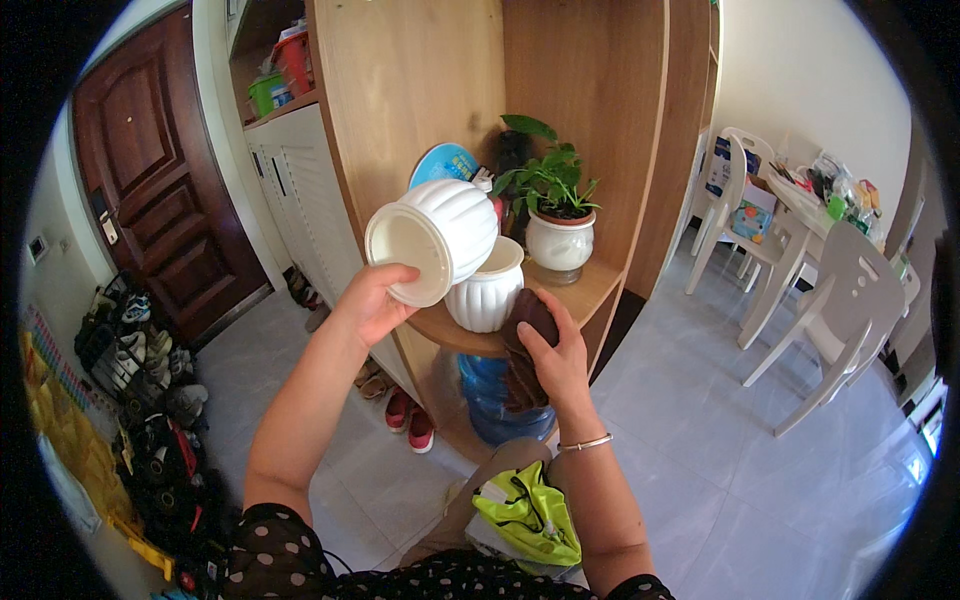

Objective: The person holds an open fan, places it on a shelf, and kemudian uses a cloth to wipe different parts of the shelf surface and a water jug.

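Note:
My left hand [378, 303] is closed on the rim of a white ribbed flowerpot [462, 225], which is tilted so that its opening faces me. A second white ribbed pot [486, 298] stands upright on the wooden shelf [590, 291]. In my right hand [556, 358] is a dark brown cloth [526, 345], bunched up and hanging over the shelf's front edge, close to the standing pot. Behind them a leafy plant [556, 178] grows in a round white pot [560, 246]. A blue round disc [442, 166] leans at the back, partly hidden by the held pot.
Below the shelf stands a big blue water bottle [490, 395]. Red shoes [409, 420] lie on the floor by the cabinet. A yellow-green bag [527, 512] rests at my lap. White chairs [843, 320] and a cluttered table are at the right; piled shoes [140, 350] at the left.

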{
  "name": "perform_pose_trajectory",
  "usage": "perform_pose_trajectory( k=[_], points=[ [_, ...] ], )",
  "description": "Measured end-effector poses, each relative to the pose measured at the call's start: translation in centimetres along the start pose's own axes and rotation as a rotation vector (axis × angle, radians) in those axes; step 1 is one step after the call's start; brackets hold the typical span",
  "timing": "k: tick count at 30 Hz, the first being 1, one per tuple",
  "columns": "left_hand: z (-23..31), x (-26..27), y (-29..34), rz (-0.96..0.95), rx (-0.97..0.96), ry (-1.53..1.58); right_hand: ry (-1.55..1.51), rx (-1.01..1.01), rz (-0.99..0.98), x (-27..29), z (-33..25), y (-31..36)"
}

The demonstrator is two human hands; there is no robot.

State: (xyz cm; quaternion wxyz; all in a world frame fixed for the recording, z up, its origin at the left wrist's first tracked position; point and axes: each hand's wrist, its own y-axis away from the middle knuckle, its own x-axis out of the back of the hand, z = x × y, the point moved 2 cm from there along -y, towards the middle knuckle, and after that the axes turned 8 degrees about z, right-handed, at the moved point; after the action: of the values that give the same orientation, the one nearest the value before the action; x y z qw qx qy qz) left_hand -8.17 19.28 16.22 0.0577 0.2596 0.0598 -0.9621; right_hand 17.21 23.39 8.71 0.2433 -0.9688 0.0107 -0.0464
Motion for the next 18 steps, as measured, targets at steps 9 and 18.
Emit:
perform_pose_trajectory(
  k=[9,18],
  points=[
    [0.8,1.8,1.3,0.039,-0.010,0.004,-0.027,0.052,0.024,-0.4,1.0,0.4],
    [-1.5,0.3,0.0,0.021,-0.009,0.113,0.003,0.065,0.092,-0.1,0.2,1.2]
  ],
)
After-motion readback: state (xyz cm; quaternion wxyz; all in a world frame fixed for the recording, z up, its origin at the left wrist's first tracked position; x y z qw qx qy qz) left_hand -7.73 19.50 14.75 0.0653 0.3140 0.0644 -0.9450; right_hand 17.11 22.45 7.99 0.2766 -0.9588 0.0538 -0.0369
